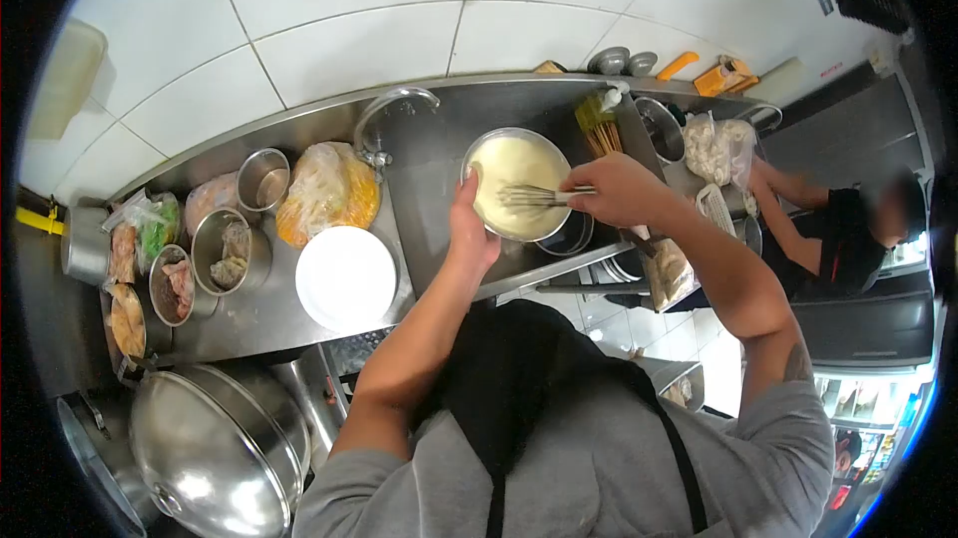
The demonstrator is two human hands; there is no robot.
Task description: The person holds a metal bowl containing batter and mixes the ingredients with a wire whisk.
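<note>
Only partly visible in right hand [611,191]: whisk [534,197]

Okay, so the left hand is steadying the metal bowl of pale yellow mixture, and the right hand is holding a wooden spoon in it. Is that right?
Not quite, the utensil is wrong: the head view shows the right hand holding a wire whisk in the pale yellow mixture, while the left hand steadies the metal bowl.
</note>
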